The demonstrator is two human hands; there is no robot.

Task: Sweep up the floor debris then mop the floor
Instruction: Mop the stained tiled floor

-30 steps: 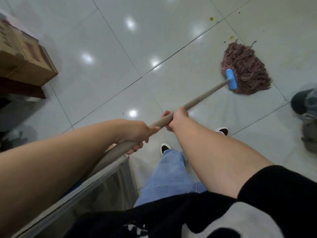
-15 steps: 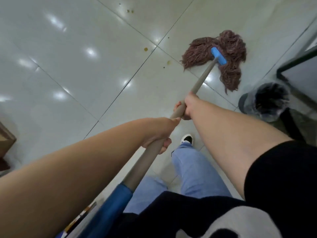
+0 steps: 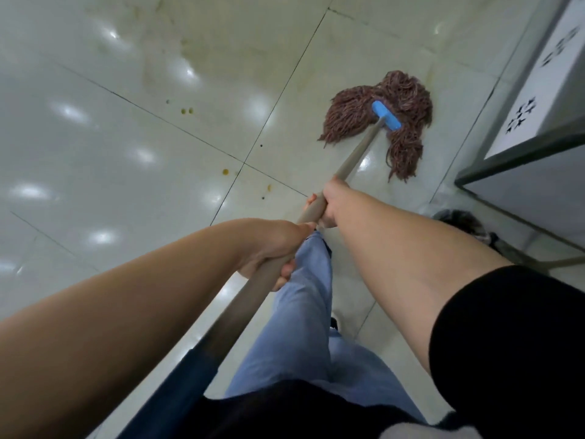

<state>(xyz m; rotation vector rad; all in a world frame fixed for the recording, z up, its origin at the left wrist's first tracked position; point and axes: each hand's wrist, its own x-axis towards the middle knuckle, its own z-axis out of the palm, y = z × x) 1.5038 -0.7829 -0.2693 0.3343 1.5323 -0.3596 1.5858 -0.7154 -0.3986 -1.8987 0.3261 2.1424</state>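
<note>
We see one brown string mop [image 3: 380, 122] with a blue clamp, splayed on glossy white floor tiles [image 3: 126, 153]; left hand [image 3: 275, 248] and right hand [image 3: 329, 201] both grip its grey pole.

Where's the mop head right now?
In the head view the mop head lies on the tiled floor, upper right, near the white cabinet.

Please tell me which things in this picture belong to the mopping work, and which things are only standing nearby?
Belong to the job:
- mop head, on the floor
- mop handle, in the grip of left hand and right hand
- yellow spots on the tiled floor

Only standing nearby:
- white cabinet
- dark bin
</note>
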